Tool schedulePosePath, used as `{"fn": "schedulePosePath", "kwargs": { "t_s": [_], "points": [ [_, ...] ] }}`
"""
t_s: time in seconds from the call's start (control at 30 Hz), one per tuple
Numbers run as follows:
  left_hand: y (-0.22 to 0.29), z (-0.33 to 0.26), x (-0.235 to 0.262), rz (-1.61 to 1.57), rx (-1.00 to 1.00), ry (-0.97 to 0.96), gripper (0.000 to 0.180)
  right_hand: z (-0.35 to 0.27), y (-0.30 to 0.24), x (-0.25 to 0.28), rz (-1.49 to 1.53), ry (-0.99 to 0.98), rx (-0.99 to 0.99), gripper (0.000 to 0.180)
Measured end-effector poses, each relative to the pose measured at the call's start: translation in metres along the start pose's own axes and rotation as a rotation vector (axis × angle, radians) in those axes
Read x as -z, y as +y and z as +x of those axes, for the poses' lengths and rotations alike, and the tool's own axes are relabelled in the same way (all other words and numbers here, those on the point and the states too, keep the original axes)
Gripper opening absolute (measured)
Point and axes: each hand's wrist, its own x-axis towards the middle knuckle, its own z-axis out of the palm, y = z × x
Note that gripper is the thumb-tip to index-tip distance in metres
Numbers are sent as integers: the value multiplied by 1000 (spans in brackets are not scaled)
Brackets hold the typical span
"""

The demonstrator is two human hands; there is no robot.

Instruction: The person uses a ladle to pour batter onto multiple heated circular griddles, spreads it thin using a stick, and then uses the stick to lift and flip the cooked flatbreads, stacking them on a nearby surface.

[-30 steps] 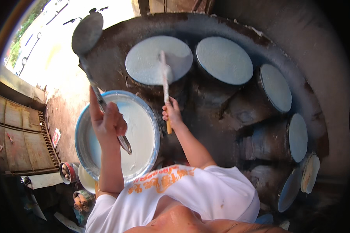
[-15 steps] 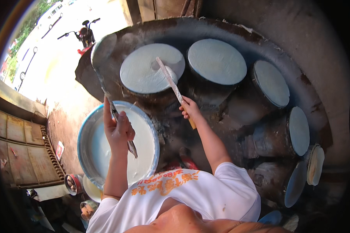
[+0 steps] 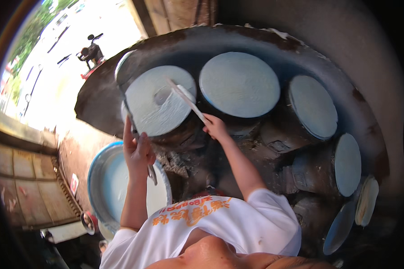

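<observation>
At the centre of the view, the right hand (image 3: 215,127) closes around the wooden handle of a flat spreader (image 3: 184,97), whose long axis runs from the hand toward ten o'clock. Its pale blade lies on the white batter sheet covering a round steaming drum (image 3: 159,101), where a thin film is wrinkled up beside it. At nine o'clock from that hand, the left hand (image 3: 138,150) grips a slim metal rod (image 3: 129,114) that points toward twelve o'clock along the drum's left rim, its lower end poking out below the fist. Below the left hand, at seven o'clock, sits a wide round basin (image 3: 104,179) with a blue rim, filled with smooth white batter. Further cloth-topped drums (image 3: 239,84) ring the blackened, rough stove from twelve round to four o'clock, each face flat, round and pale. A small red-and-white label (image 3: 74,184) lies on the ground left of the basin.
</observation>
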Motion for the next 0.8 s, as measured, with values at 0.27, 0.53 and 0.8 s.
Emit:
{"fn": "schedulePosePath", "kwargs": {
  "t_s": [0.27,0.53,0.8],
  "points": [
    [-29,24,-10,136,-73,39,59,63,-38,-58,-665,138,363,27],
    [-67,103,-6,-361,495,-54,50,57,-49,-100,-444,54,214,37],
    [-2,63,77,-965,573,-304,38,-64,21,-75,-748,210,338,28]
  ]
}}
